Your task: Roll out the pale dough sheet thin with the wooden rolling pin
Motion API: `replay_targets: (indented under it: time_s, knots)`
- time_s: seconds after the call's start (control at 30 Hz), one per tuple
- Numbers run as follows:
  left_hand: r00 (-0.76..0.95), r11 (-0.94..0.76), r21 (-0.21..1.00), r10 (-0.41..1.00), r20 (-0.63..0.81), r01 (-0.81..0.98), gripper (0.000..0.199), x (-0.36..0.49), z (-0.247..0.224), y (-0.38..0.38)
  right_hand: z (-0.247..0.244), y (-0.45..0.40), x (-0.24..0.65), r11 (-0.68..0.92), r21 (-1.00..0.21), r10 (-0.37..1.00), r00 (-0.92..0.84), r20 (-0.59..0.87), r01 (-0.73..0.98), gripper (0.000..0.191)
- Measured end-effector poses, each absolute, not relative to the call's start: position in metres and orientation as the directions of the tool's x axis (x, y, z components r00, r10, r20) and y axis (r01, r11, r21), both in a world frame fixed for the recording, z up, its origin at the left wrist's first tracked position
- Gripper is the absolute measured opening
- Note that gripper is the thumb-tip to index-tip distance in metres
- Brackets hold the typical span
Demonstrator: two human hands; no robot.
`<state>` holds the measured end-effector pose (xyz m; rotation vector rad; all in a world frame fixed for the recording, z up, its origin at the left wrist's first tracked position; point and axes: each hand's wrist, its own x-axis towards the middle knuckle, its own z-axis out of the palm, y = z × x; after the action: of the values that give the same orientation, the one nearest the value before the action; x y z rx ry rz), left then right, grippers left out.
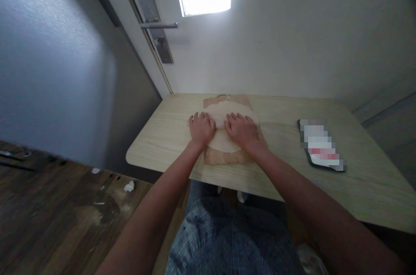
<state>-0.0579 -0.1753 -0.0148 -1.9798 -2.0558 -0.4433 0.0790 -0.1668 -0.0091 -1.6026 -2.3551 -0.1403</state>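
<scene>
A wide, flat sheet of pale dough (224,141) lies on a brown wooden cutting board (216,158), its right edge reaching past the board's side. Across the dough runs a pale rolling pin (219,122), close to it in colour and mostly covered by my hands. My left hand (201,128) bends its fingers over the pin's left part, with the thumb side inward. Over the right part, my right hand (241,128) is closed in the same way. Both palms face down, a short gap apart.
The board rests on a light wooden table (279,171). To the right lies a phone (321,147) with a blurred-out screen. Behind the table stands a white door (276,49) with a metal handle (159,25). Scraps of white paper (129,186) litter the wooden floor at left.
</scene>
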Motion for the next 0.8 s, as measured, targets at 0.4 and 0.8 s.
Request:
replay_targets:
  time_s: [0.4, 0.8]
  knots:
    - [-0.060, 0.053, 0.028, 0.908, 0.415, 0.998, 0.036, -0.058, -0.019, -0.170, -0.016, -0.166, 0.078, 0.378, -0.078, 0.879, -0.331, 0.344, 0.922, 0.041]
    - [-0.115, 0.063, 0.151, 0.923, 0.367, 0.987, 0.039, -0.055, -0.018, -0.137, -0.010, -0.131, 0.074, 0.316, -0.078, 0.916, -0.283, 0.283, 0.945, 0.044]
